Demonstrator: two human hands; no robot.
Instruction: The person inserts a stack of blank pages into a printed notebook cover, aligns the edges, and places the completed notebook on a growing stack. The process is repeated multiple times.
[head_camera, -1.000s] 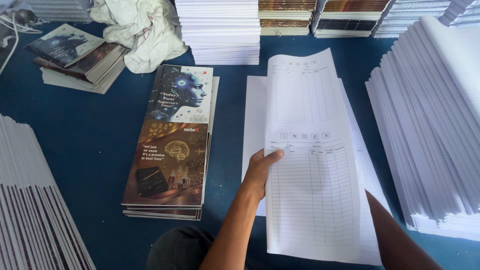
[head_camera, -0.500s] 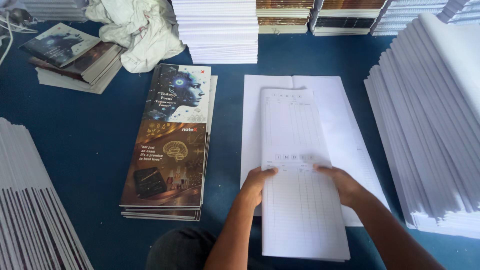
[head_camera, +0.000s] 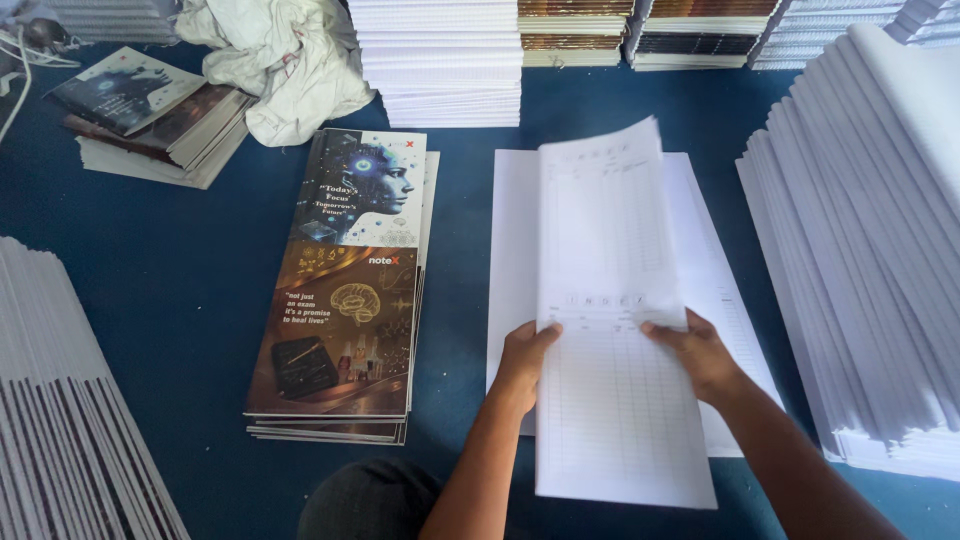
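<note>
The long ruled sheet (head_camera: 610, 320) is now held from both sides: the left hand (head_camera: 522, 362) pinches its left edge and the right hand (head_camera: 700, 352) has come in to clamp the right edge at the same height, about the sheet's middle. A second ago only the left hand had it, and the sheet hung crooked; half a second ago the right hand arrived. Now the sheet is squared up and lifted, its far end curling up off the white paper stack (head_camera: 515, 250) that lies directly beneath the hands. So the sheet looks under control and lined up lengthwise over that stack, though not yet flat on it.

Left of the left hand, apart from it, lies a pile of printed covers (head_camera: 350, 290) on the blue surface (head_camera: 200, 270). Right of the right hand, fanned white sheets (head_camera: 870, 230) slope away. Beyond the sheet's far end stand more white stacks (head_camera: 440, 60) and a crumpled cloth (head_camera: 285, 60).
</note>
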